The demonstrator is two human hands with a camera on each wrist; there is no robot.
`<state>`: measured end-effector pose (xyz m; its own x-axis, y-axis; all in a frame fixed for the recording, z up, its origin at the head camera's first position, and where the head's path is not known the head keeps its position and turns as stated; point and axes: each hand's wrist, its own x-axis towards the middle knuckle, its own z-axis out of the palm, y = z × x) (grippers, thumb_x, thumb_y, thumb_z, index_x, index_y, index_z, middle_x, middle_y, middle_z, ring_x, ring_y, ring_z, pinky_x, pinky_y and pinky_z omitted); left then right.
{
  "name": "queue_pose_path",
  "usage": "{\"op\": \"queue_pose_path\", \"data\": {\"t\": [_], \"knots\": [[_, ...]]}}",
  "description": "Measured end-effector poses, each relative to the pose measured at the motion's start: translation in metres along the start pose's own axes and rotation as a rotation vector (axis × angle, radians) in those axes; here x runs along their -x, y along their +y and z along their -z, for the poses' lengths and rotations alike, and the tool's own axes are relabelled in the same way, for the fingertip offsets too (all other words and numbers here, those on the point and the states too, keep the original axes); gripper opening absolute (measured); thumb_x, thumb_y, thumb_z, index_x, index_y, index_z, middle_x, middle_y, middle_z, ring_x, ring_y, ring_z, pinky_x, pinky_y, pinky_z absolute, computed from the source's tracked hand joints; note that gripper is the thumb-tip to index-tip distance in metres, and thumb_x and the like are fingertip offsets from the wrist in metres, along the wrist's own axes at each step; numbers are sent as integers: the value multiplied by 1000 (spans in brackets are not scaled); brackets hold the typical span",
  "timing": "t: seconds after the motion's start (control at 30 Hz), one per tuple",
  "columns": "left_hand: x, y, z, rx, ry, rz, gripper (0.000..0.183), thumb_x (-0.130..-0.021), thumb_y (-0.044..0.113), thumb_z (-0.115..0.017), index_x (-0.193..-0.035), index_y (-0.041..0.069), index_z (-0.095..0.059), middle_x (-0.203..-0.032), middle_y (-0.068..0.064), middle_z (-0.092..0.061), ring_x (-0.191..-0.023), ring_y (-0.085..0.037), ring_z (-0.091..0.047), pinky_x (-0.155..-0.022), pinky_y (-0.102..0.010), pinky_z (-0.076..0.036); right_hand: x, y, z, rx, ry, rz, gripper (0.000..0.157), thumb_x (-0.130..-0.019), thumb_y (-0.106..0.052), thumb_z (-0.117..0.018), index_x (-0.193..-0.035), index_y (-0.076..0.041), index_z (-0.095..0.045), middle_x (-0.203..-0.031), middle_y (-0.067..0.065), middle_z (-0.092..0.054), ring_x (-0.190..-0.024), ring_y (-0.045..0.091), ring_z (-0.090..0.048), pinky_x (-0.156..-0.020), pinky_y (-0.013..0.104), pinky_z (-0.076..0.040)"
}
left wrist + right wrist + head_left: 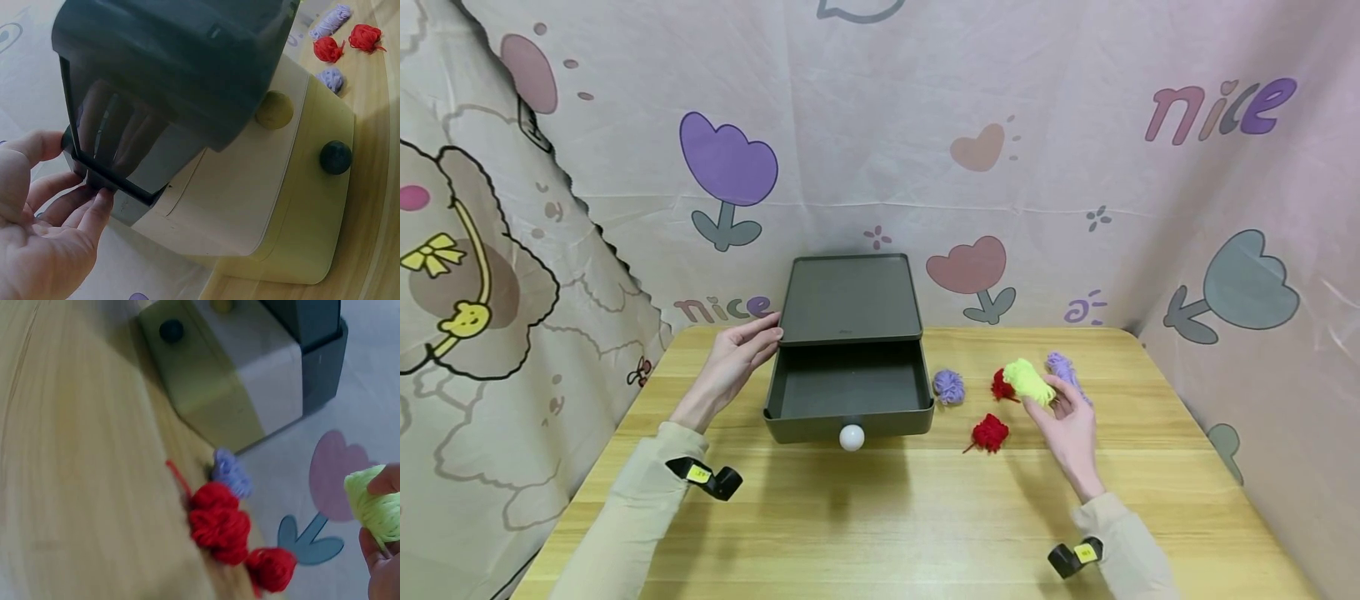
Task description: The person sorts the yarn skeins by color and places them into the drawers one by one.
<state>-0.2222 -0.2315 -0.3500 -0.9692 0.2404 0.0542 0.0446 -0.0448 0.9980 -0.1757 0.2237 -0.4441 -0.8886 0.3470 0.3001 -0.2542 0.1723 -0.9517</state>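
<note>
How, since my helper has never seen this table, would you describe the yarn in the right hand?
On the wooden table stands a box with its dark drawer pulled open. To its right lie red yarn and purple yarn, and near them the right hand holds the yellow yarn. It is the only bright yellow bundle; its neighbours are red or purple.

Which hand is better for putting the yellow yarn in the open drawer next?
Probably the right hand: it holds the yellow yarn, to the right of the open drawer. The left hand touches the left side of the box, farther from the yarn.
</note>
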Motion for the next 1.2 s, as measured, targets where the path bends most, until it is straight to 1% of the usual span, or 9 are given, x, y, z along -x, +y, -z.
{"op": "queue_pose_path", "data": {"t": [0.13,0.3,0.4,0.53,0.73,0.83,0.93,1.2], "knots": [[1,0,0,1,-6,-4,56,-91,19,-51,-139,4,-27,-150,-14,-11,-134,-20,-27,-93,-10,-43,1,-15,-4,-41,-36,43,46,-69,9,-69,-112,9,-53,-108,6,-58,-97,2,-57,-87,10,-48],[1,0,0,1,-2,-5,56,-91,19,-51,-139,4,-27,-150,-14,-12,-134,-20,-28,-92,-10,-44,3,-35,-12,-82,-92,78,45,-70,8,-69,-112,8,-54,-106,4,-59,-99,5,-57,-88,11,-48],[1,0,0,-1,0,-1,56,-91,19,-51,-139,4,-28,-150,-12,-13,-134,-20,-28,-93,-10,-43,3,-46,-15,-96,-148,107,44,-71,8,-68,-112,7,-53,-105,2,-58,-100,6,-57,-89,12,-47],[1,1,0,-1,0,3,56,-90,20,-52,-139,5,-29,-150,-11,-14,-134,-20,-27,-94,-11,-43,2,-57,-19,-107,-222,154,43,-72,5,-69,-112,7,-53,-107,4,-56,-101,7,-57,-89,13,-48],[1,1,0,11,3,11,56,-90,19,-52,-139,5,-29,-150,-11,-14,-134,-19,-28,-93,-11,-43,1,-72,-27,-151,-299,206,44,-72,6,-68,-113,8,-52,-110,6,-57,-101,9,-57,-89,16,-49],[1,1,0,15,3,10,56,-90,19,-52,-139,5,-29,-150,-11,-13,-133,-18,-28,-93,-10,-43,2,-79,-32,-173,-334,220,45,-72,7,-68,-113,9,-52,-111,7,-56,-99,10,-58,-86,16,-51],[1,1,0,13,-1,8,56,-90,19,-52,-139,5,-28,-151,-11,-12,-134,-18,-27,-94,-11,-43,3,-86,-38,-191,-380,229,45,-72,6,-68,-114,9,-51,-113,7,-55,-99,10,-58,-86,17,-51],[2,2,-1,9,-4,4,57,-90,20,-52,-139,4,-28,-151,-12,-11,-134,-20,-26,-95,-12,-43,2,-99,-51,-239,-514,248,45,-73,7,-66,-114,10,-50,-114,9,-54,-104,12,-57,-92,20,-49]]}}
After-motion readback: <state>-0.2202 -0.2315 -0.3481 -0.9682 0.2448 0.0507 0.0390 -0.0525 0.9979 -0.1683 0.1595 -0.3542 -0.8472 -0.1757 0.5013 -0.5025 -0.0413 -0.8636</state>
